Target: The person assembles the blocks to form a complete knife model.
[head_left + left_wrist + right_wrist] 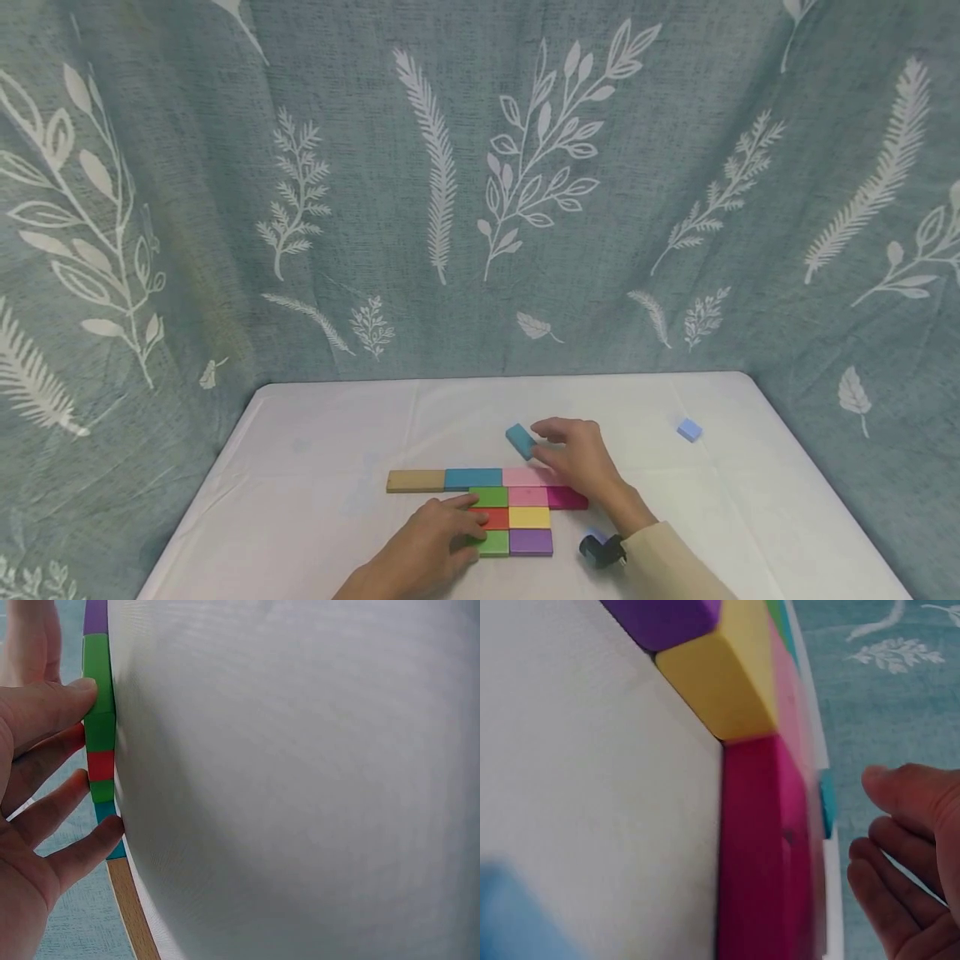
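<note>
Flat coloured blocks lie edge to edge in rows. Extended fingers of my left hand (438, 537) touch the left ends of the lower rows, at a green block (492, 497), a red block (497, 518) and a light green block (495, 544). Yellow (529, 517), purple (531, 542), pink (527, 497) and magenta (567, 498) blocks sit to their right. Along the top row are a wooden block (416, 482), a blue block (472, 478) and a partly covered pink block (525, 477). My right hand (581, 454), fingers loosely bent, hovers beside a tilted loose teal block (520, 441).
A small light-blue block (689, 430) lies far right on the white-covered table (315, 467). Another bluish block (596, 534) is partly hidden below my right wrist, behind the black wrist camera (600, 552). A patterned curtain (465, 333) stands behind the table.
</note>
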`<state>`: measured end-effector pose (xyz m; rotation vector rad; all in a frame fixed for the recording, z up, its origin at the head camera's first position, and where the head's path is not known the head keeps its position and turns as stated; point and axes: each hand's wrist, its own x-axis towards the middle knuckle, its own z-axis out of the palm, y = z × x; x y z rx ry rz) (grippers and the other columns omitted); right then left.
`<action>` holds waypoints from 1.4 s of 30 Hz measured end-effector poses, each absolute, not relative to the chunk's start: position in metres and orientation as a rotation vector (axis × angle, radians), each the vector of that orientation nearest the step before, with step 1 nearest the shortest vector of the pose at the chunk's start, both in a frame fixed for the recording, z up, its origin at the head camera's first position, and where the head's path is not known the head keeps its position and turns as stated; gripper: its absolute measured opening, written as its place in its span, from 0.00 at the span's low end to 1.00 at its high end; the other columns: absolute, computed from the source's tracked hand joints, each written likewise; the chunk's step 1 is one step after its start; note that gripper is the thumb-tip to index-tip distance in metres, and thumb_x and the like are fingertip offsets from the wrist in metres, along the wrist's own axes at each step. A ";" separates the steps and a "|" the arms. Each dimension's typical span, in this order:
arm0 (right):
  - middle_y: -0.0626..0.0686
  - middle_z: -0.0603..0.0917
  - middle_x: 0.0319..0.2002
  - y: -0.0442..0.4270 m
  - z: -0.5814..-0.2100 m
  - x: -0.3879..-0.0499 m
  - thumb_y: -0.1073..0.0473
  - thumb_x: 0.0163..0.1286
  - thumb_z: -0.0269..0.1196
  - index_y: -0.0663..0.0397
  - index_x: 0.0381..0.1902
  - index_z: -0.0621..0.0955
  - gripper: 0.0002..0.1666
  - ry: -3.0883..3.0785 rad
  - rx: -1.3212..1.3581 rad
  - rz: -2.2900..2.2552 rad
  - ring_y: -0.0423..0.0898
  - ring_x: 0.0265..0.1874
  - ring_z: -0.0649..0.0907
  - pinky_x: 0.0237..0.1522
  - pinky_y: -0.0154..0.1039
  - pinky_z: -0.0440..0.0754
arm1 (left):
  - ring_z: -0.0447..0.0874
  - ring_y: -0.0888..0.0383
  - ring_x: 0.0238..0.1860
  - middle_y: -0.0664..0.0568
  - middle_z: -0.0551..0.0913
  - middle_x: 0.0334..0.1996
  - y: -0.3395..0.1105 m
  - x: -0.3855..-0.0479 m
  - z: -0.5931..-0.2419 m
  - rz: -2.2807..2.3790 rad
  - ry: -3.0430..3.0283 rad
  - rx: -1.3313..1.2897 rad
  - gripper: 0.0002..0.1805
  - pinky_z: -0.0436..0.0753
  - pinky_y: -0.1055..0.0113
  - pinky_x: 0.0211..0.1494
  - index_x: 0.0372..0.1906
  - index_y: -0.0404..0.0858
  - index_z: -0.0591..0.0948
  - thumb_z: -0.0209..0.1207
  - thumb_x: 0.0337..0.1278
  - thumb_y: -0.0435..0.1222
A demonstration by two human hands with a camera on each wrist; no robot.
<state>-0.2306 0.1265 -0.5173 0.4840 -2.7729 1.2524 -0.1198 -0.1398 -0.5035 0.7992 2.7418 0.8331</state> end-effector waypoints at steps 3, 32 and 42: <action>0.50 0.95 0.52 0.122 -0.522 -0.234 0.59 0.68 0.78 0.50 0.57 0.92 0.19 -2.779 0.488 1.242 0.52 0.56 0.92 0.62 0.55 0.93 | 0.82 0.47 0.74 0.59 0.91 0.61 -0.139 -0.119 -0.504 0.833 2.745 0.804 0.13 0.84 0.44 0.77 0.52 0.47 0.94 0.74 0.64 0.34; 0.51 0.93 0.57 0.172 -0.505 -0.226 0.68 0.70 0.72 0.52 0.59 0.90 0.20 -2.818 0.441 1.234 0.55 0.61 0.90 0.67 0.57 0.89 | 0.82 0.45 0.74 0.57 0.91 0.61 -0.138 -0.119 -0.503 0.849 2.747 0.806 0.13 0.84 0.43 0.76 0.51 0.46 0.94 0.75 0.63 0.33; 0.47 0.95 0.52 0.215 -0.502 -0.196 0.71 0.65 0.77 0.49 0.54 0.92 0.21 -2.708 0.777 1.098 0.50 0.55 0.93 0.59 0.51 0.94 | 0.83 0.45 0.74 0.56 0.92 0.60 -0.138 -0.118 -0.505 0.846 2.762 0.814 0.13 0.85 0.44 0.76 0.51 0.45 0.94 0.75 0.62 0.32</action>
